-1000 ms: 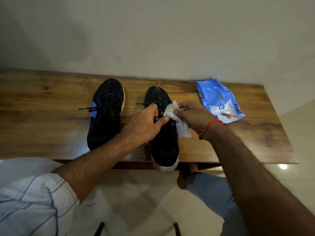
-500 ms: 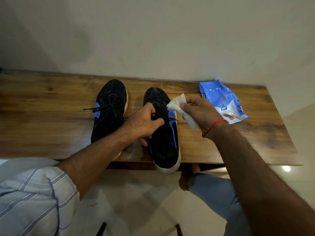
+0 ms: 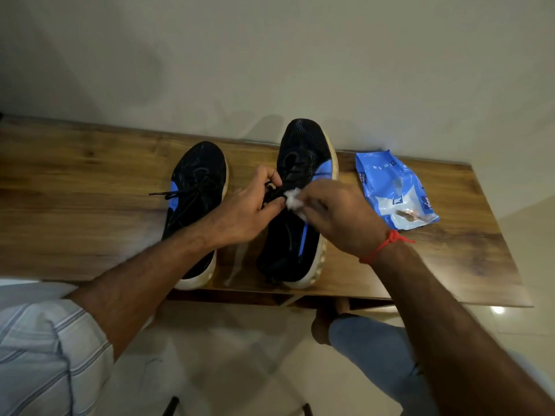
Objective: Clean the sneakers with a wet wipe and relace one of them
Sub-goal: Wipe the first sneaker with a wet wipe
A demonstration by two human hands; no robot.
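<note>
We count two black-and-blue sneakers on the wooden surface (image 3: 90, 205): the left sneaker (image 3: 192, 211) and the right sneaker (image 3: 300, 181), just beside it w/ toe tipped up. One blue wipes pack (image 3: 393, 190) lies right of that sneaker, apart from it. Our left hand (image 3: 252, 211) pinches its black lace (image 3: 271, 195); our right hand (image 3: 339, 217) has its grip curled round one crumpled wet wipe (image 3: 292, 201), covering the sneaker's midsection.
</note>
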